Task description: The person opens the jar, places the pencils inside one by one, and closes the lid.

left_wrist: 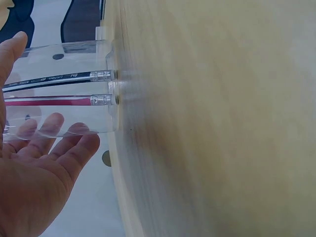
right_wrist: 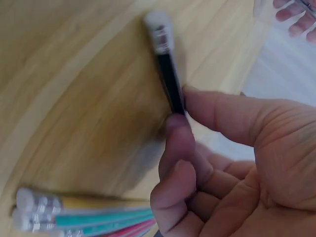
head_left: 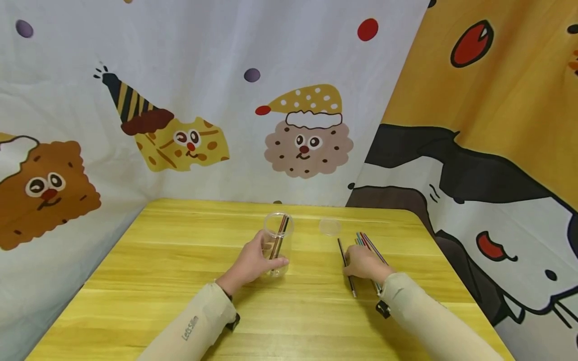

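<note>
The left hand (head_left: 251, 259) wraps round a clear plastic cup (head_left: 285, 246), apparently to steady it upright on the table (head_left: 180, 250), pencils (head_left: 281, 235) leaning inside. Rightward lies a clear round lid (head_left: 330, 226). The right hand (head_left: 365, 263), back upward, pinches a black eraser-tipped pencil (right_wrist: 170, 79) between thumb and fingers, beside coloured pencils (right_wrist: 106, 219).

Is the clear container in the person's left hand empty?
No, the left wrist view shows a black pencil and a red pencil inside the clear container.
</note>
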Tool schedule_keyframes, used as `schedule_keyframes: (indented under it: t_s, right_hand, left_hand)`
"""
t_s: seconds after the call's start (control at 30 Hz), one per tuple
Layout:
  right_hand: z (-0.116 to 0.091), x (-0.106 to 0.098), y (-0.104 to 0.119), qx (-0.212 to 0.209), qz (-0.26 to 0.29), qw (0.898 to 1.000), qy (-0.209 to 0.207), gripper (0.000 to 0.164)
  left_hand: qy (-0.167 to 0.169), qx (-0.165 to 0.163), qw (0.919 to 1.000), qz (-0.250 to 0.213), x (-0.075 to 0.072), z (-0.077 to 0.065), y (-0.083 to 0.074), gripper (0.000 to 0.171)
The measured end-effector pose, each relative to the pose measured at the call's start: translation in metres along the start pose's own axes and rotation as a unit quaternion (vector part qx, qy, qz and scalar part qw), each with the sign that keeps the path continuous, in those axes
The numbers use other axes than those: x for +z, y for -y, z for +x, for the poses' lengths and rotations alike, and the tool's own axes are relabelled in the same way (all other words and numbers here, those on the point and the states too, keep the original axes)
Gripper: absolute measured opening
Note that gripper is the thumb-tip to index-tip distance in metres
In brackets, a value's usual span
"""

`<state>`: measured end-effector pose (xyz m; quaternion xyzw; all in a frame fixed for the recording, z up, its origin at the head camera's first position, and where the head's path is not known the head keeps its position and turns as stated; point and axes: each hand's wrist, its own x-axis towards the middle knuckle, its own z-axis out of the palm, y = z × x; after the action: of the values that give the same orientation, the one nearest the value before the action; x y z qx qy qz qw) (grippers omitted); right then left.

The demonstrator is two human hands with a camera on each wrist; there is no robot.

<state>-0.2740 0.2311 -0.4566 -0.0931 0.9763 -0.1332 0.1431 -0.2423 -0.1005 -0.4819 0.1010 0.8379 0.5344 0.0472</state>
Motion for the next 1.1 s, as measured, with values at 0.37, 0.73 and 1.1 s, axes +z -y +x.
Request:
schedule_keyframes:
  t_s: [0.37, 0.73, 1.1]
  right_hand:
    - [0.007, 0.014, 0.025, -0.059, 0.057, 0.997, -0.001, 0.038]
    - [0.013, 0.011, 0.039, -0.092, 0.063, 0.994, 0.011, 0.026]
    - [0.01, -0.057, 0.064, -0.132, 0.309, 0.936, -0.105, 0.03]
  left_hand:
    - [0.003, -0.005, 1.0, 0.003, 0.001, 0.0, 0.001, 0.068]
    - [0.002, -0.007, 1.0, -0.004, 0.003, 0.0, 0.003, 0.068]
    - [-0.001, -0.004, 1.0, -0.002, 0.003, 0.002, 0.004, 0.071]
